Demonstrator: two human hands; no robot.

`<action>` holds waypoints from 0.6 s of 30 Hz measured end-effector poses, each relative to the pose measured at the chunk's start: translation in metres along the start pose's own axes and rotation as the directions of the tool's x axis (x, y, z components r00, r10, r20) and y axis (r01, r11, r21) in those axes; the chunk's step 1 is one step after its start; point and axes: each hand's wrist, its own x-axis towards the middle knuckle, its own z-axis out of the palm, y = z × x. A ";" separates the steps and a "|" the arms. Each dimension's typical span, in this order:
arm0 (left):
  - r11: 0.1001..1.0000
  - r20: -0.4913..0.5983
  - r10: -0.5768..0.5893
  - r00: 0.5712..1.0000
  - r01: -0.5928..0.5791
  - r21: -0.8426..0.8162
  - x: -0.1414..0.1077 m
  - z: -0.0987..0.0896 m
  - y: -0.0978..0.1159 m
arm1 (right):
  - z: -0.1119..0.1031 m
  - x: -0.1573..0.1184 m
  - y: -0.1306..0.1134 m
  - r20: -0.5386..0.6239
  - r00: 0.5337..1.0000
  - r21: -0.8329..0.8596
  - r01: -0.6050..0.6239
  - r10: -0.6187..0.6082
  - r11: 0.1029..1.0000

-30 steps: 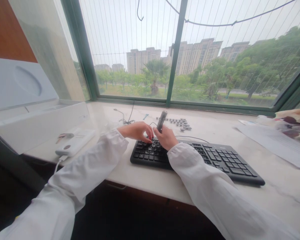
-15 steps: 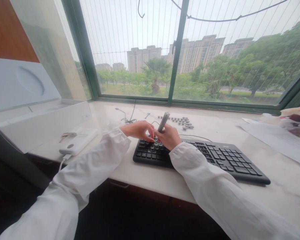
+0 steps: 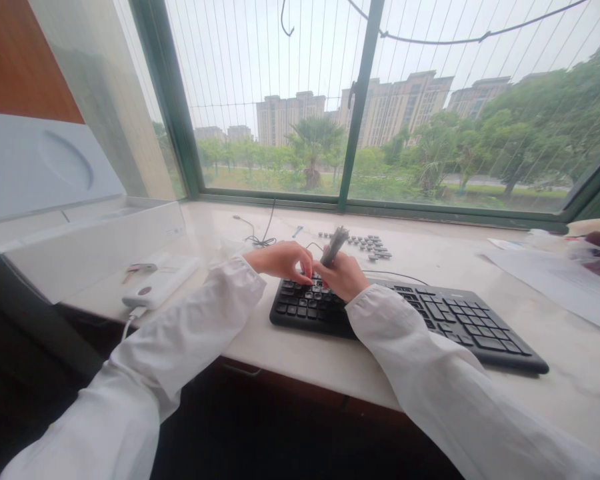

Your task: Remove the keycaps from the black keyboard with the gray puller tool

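Note:
A black keyboard (image 3: pixel 433 309) lies on the white tabletop, with some keycaps off and bare switch spots showing. Wrapped round a grey stick-shaped tool (image 3: pixel 335 247), my right hand (image 3: pixel 349 277) is closed above the keyboard's left half. The tool stands tilted, its upper end is blurred, and its lower end is hidden by my fingers. My left hand (image 3: pixel 286 259) rests over the upper left keys, fingers bent and thumb and forefinger drawn together near the tool. Whatever sits between those fingertips is too small to make out. Loose keycaps (image 3: pixel 375 247) lie in rows behind the keyboard.
A small blue tool (image 3: pixel 297 231) and a coiled black cable (image 3: pixel 261 241) lie near the window. To the left are an open white box (image 3: pixel 100 243) and a white device (image 3: pixel 163 283) with a cord. Papers (image 3: pixel 555 277) lie at right.
The whole view has shifted slightly, moving things a little to the right. The grey tool's upper end leans further right and is blurred. Both hands stay over the same keys.

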 end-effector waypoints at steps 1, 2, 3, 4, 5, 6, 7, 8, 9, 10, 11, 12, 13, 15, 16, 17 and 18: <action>1.000 0.002 -0.001 1.000 0.001 0.004 0.000 0.000 0.000 | 0.000 0.000 0.000 0.002 1.000 0.013 -0.011 0.011 1.000; 1.000 0.006 0.001 1.000 -0.001 0.005 0.000 0.000 0.000 | -0.001 0.001 0.001 0.006 1.000 0.026 -0.021 0.021 0.999; 1.000 0.012 0.003 1.000 -0.003 0.003 0.000 0.000 0.000 | -0.001 0.001 0.001 0.011 0.999 0.035 -0.031 0.031 0.999; 1.000 0.018 0.004 1.000 -0.004 0.000 0.000 0.000 0.000 | -0.002 0.002 0.001 0.015 0.999 0.041 -0.043 0.043 0.998; 1.000 0.022 0.003 1.000 -0.003 -0.003 0.000 0.000 0.000 | -0.002 0.003 0.002 0.018 0.998 0.043 -0.058 0.057 0.997; 1.000 0.024 0.001 1.000 -0.001 -0.005 0.000 0.000 0.000 | -0.003 0.004 0.002 0.020 0.997 0.043 -0.075 0.074 0.996; 1.000 0.024 -0.001 1.000 0.001 -0.003 0.000 0.000 0.001 | -0.004 0.005 0.003 0.023 0.995 0.042 -0.096 0.095 0.995; 1.000 0.024 -0.003 1.000 0.003 0.001 0.000 0.000 0.002 | -0.004 0.006 0.003 0.030 0.993 0.043 -0.119 0.118 0.992; 1.000 0.022 -0.004 1.000 0.004 0.008 0.001 -0.001 0.003 | -0.005 0.007 0.004 0.039 0.989 0.046 -0.143 0.142 0.989; 1.000 0.024 -0.005 1.000 0.004 0.017 0.001 -0.001 0.004 | -0.005 0.009 0.006 0.049 0.985 0.052 -0.166 0.164 0.985; 1.000 0.027 -0.005 1.000 0.004 0.028 0.001 -0.001 0.006 | -0.006 0.010 0.007 0.062 0.981 0.059 -0.187 0.184 0.981; 0.999 0.030 -0.006 1.000 0.005 0.039 0.001 -0.001 0.007 | -0.006 0.011 0.008 0.074 0.977 0.066 -0.205 0.200 0.977; 0.999 0.030 -0.007 1.000 0.005 0.051 0.002 -0.001 0.008 | -0.006 0.012 0.010 0.083 0.974 0.071 -0.218 0.212 0.973; 0.998 0.026 -0.001 1.000 0.000 0.068 0.002 -0.001 0.010 | -0.006 0.013 0.011 0.090 0.971 0.069 -0.229 0.223 0.971; 0.997 0.021 0.005 1.000 -0.006 0.073 0.002 -0.001 0.010 | -0.006 0.013 0.011 0.087 0.971 0.059 -0.228 0.223 0.972; 0.997 0.015 0.012 1.000 -0.013 0.073 0.002 0.000 0.009 | -0.006 0.013 0.010 0.078 0.973 0.044 -0.223 0.219 0.974; 0.997 0.010 0.018 1.000 -0.019 0.070 0.002 0.000 0.009 | -0.006 0.012 0.010 0.061 0.976 0.023 -0.210 0.209 0.977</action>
